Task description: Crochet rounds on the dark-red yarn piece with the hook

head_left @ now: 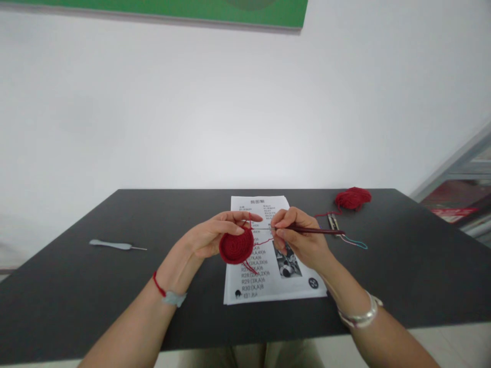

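Note:
Pinched between the thumb and fingers of my left hand [217, 232] is a round red crochet piece [237, 247], its rows of stitches curling in a disc. Red yarn loops over the raised left index finger, and loose tails hang below the piece. My right hand [301, 235] is closed like a pen grip around a crochet hook [316, 230] with a dark red handle. The hook's thin metal shaft points left and reaches the top right edge of the piece. Whether its tip sits inside a stitch is too small to tell.
Under my hands lies a printed pattern sheet [268, 287] on the black table [192, 327]. A grey-handled crochet hook [115, 245] lies at the left. At the back right rest a ball of red yarn [353, 198] and a small metallic item [333, 223] with coloured cords.

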The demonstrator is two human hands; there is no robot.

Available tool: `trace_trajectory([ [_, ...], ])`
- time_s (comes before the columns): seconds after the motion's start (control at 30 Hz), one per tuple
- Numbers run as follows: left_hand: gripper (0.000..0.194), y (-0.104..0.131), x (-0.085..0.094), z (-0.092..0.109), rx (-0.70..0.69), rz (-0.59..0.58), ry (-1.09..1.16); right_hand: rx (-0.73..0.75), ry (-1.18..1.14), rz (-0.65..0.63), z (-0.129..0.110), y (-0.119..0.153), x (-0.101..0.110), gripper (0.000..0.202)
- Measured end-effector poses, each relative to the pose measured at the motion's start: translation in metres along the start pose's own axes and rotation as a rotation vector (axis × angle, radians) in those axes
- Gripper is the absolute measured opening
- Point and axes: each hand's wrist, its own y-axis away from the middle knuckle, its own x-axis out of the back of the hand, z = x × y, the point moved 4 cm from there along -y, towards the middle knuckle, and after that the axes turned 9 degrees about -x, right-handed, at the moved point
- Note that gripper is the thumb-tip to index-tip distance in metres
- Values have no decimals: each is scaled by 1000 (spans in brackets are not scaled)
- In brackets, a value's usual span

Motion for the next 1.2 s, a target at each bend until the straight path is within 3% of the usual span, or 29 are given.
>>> trace_trajectory([
  [0.13, 34, -2, -3, 0, -52, 23, -79, -146, -143, -6, 3, -3, -1, 14],
  [0.3, 35, -3, -14, 9, -523, 337, -448, -246, -275, 101, 14, -10, 0, 15],
  [0.37, 32, -3, -21, 6, -592, 392, -552, -212, -258, 162, 16, -10, 1, 14],
  [0.53, 33, -8, -26, -10, -484, 298, -348, -103, -200, 259, 18, -8, 1, 14],
  [0.77, 37, -12, -18, -12, -356, 247, -195, -104, -198, 228, 17, -8, 3, 14],
  [1.2, 38, -8, -17, -10, -418, 294, -251, -138, -212, 220, 17, -8, 4, 15],
])
